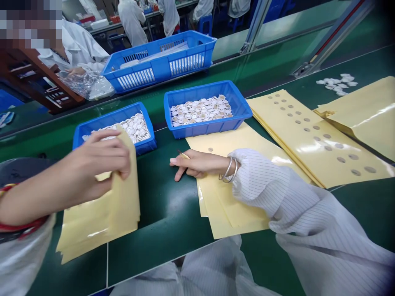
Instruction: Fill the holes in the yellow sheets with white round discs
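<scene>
My left hand (103,166) pinches the lifted edge of a yellow sheet (125,197), which curls up from a stack of similar glossy sheets on the left. My right hand (194,162) hovers over or rests on more yellow sheets (237,205) in the middle; contact cannot be told. A slim item with a dark pointed tip (182,154) shows between its fingers, mostly hidden. Behind my left hand is a blue bin (92,119) of small white round pieces. Another blue bin (203,128) beside it holds similar white and tan discs.
At right lie a sheet stack with grey round spots (290,111), a folded yellow sheet (367,107) and a small pile of white pieces (338,84). A blue slotted basket (160,68) stands behind the bins. A co-worker in white (80,41) sits across, handling clear plastic.
</scene>
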`<state>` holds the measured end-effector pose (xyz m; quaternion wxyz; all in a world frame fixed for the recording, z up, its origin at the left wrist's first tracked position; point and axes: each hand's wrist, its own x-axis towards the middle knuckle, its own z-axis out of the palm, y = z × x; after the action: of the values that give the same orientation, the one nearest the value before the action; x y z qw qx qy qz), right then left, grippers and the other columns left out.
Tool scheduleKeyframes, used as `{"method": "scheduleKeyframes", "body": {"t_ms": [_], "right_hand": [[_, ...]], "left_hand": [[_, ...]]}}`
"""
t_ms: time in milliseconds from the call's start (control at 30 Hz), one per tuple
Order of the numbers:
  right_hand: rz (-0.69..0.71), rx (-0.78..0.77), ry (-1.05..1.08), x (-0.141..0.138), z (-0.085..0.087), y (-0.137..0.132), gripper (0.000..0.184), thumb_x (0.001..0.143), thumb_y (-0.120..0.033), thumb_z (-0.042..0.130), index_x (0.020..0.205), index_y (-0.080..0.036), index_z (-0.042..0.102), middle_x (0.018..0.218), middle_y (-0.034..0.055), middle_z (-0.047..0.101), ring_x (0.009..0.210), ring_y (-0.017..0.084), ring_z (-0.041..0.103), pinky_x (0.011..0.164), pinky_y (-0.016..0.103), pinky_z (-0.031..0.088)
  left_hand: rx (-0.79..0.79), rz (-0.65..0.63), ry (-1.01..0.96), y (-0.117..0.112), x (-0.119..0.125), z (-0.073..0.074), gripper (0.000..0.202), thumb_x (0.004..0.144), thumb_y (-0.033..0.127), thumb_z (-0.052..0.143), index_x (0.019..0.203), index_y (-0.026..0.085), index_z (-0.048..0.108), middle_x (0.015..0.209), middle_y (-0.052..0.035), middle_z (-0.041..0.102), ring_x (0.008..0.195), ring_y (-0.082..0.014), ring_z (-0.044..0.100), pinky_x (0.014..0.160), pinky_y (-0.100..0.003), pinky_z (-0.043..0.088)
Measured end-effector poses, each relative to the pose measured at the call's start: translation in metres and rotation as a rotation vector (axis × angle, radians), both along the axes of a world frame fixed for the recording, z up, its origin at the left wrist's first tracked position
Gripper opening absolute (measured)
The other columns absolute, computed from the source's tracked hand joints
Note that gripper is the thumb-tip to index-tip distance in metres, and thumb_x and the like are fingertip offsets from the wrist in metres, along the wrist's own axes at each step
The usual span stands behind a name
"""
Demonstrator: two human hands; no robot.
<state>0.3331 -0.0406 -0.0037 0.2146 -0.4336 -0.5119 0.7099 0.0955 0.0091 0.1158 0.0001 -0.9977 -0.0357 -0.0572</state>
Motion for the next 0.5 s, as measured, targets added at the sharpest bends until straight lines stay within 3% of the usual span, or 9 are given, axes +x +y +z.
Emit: {"method": "scheduleKeyframes", "body": {"t_ms": [100,200,300,433,500], "right_hand": [[-0.134,-0.033,0.129,-0.007,0.013,-0.004,0.045,0.076,-0.061,0.050,0.078,-0.016,0.046,0.049,-0.0072,0.044,0.037,0.001,0.013,0.034,0.015,0.010],[-0.228,-0.074,0.199,-0.011,0.015,-0.007,0.047,0.071,-0.063,0.054,0.080,-0.019,0.043,0.047,-0.0115,0.030,0.037,0.001,0.012,0.034,0.015,0.008],[-0.285,-0.099,0.171,-0.007,0.010,-0.006,0.049,0.070,-0.065,0.053,0.084,-0.019,0.043,0.047,-0.0124,0.022,0.038,0.002,0.011,0.036,0.015,0.009],[-0.285,-0.082,0.012,-0.002,0.001,0.002,0.044,0.067,-0.055,0.065,0.080,-0.019,0.043,0.044,-0.0131,0.021,0.037,0.002,0.012,0.035,0.015,0.009],[-0.244,-0.094,-0.091,-0.004,-0.005,0.006,0.041,0.064,-0.046,0.071,0.079,-0.019,0.045,0.044,-0.0118,0.029,0.035,0.002,0.020,0.033,0.015,0.013]], "left_hand": [[0.035,0.020,0.055,-0.018,0.029,-0.023,0.024,0.076,0.003,0.037,0.066,0.019,0.052,0.065,0.0017,0.054,0.077,-0.0137,0.050,0.100,-0.039,0.027],[0.215,-0.005,-0.025,-0.034,0.055,-0.059,0.028,0.085,0.008,0.036,0.065,0.016,0.053,0.063,-0.0009,0.054,0.077,-0.0161,0.051,0.100,-0.040,0.030],[0.318,0.086,-0.112,-0.044,0.065,-0.090,0.024,0.087,0.009,0.039,0.072,0.015,0.057,0.071,-0.0019,0.059,0.082,-0.0166,0.054,0.094,-0.037,0.036],[0.312,0.114,-0.168,-0.064,0.061,-0.110,0.021,0.089,0.018,0.039,0.095,0.018,0.060,0.105,-0.0066,0.059,0.112,-0.0194,0.046,0.092,-0.035,0.039],[0.308,0.128,-0.100,-0.079,0.057,-0.113,0.025,0.089,0.028,0.038,0.102,0.022,0.059,0.112,-0.0086,0.057,0.116,-0.0209,0.045,0.093,-0.039,0.039]]}}
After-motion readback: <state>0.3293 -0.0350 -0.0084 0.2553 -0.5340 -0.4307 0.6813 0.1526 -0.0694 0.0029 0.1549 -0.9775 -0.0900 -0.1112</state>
